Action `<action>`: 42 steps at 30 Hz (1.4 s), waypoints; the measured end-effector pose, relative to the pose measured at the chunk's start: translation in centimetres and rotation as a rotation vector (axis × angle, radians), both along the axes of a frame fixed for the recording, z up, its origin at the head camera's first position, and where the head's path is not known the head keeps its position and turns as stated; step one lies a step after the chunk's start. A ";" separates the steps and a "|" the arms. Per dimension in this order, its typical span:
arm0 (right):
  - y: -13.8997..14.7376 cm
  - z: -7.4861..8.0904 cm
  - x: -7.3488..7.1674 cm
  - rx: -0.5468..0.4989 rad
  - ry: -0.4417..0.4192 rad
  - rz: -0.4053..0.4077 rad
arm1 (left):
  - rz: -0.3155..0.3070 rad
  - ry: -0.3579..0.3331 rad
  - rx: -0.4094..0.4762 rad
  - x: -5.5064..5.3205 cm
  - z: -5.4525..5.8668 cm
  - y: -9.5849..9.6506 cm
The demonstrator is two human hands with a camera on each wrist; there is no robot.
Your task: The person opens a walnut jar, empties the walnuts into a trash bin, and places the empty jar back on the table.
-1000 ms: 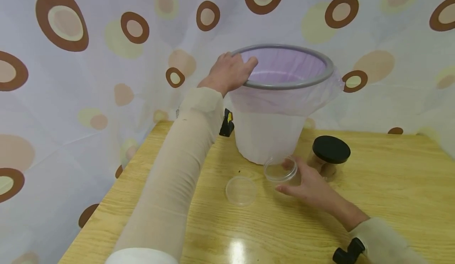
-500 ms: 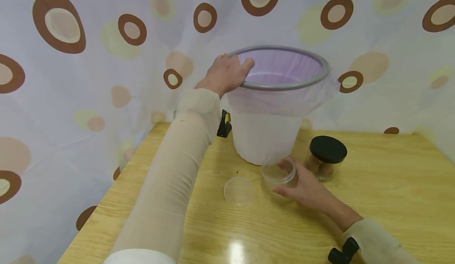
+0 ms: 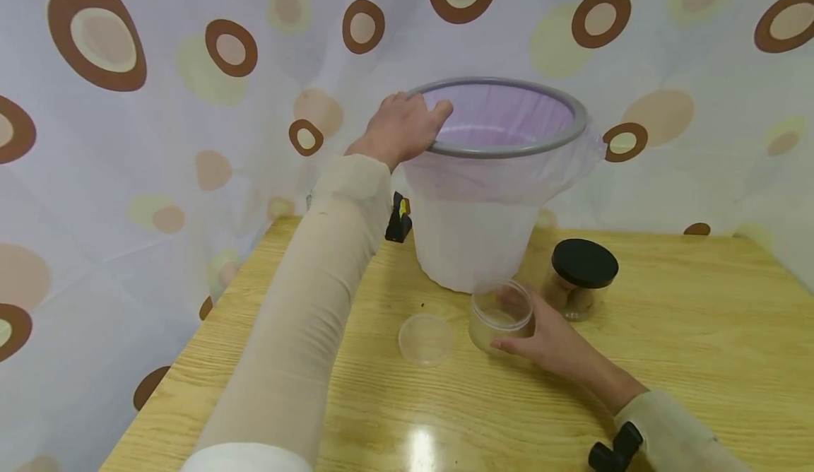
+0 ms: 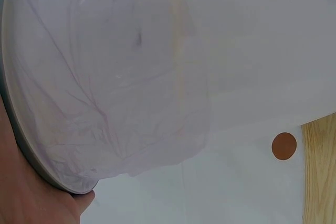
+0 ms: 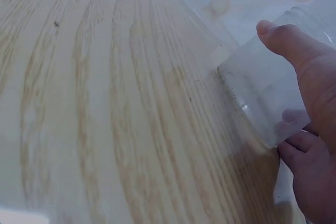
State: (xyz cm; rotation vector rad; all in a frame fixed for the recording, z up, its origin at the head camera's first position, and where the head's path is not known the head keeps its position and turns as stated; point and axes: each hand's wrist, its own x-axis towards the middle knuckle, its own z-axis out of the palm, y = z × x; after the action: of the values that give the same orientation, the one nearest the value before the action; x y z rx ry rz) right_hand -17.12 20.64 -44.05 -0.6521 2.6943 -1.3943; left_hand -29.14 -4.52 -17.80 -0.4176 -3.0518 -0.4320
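Observation:
My left hand (image 3: 400, 127) grips the grey rim (image 3: 509, 151) of a white waste bin (image 3: 473, 242) at its left side. A thin pinkish-purple bin liner (image 3: 502, 108) lines the bin and folds down over its outside. In the left wrist view, that hand (image 4: 31, 182) lies along the rim. My right hand (image 3: 550, 334) holds a clear round plastic jar (image 3: 486, 331), thumb in front and fingers behind. The jar has no lid on and stands close in front of the bin. The right wrist view shows the thumb (image 5: 289, 40) across the jar's clear wall (image 5: 257, 87).
A clear round lid (image 3: 426, 340) lies flat on the wooden table (image 3: 687, 331), left of the jar. Behind my right hand stands a jar with a black lid (image 3: 584, 263), brownish contents inside. A patterned curtain (image 3: 254, 119) hangs behind and on the left.
The head view has shifted slightly. Both hands keep their holds on the bin rim and the clear jar, and the jar has barely moved.

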 end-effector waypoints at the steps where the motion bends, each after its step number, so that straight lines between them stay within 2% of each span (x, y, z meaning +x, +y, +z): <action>1: 0.0 0.0 0.0 0.002 -0.004 0.003 | -0.001 0.003 0.001 0.0 0.0 0.0; 4: 0.0 0.0 -0.1 0.025 -0.022 0.013 | -0.003 0.009 0.012 -0.1 -0.2 -0.1; 7: 0.1 0.1 0.0 -0.005 -0.043 0.068 | -0.001 0.010 0.026 -0.1 -0.4 -0.2; 11: 0.7 0.6 0.1 -0.008 -0.045 0.069 | 0.008 0.026 0.047 -0.2 -0.5 -0.1; 14: 1.4 1.1 0.2 0.035 -0.025 0.021 | 0.012 0.052 0.072 -0.3 -0.5 0.1; 26: 3.6 3.4 2.2 0.029 0.046 -0.003 | 0.007 0.104 0.183 -0.6 -1.0 0.3; 35: 5.1 4.1 3.3 0.073 0.060 -0.066 | 0.004 0.167 0.189 -0.1 -0.9 0.2; 42: 6.4 4.0 3.9 0.074 0.085 -0.087 | -0.073 0.236 0.227 0.4 -0.8 0.4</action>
State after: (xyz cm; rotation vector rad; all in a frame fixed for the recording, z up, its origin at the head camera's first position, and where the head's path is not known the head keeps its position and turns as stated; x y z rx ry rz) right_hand -13.17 27.06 -40.07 -0.6097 2.8577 -1.3062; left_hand -28.69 -4.13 -18.64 -0.5274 -2.7283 -0.6715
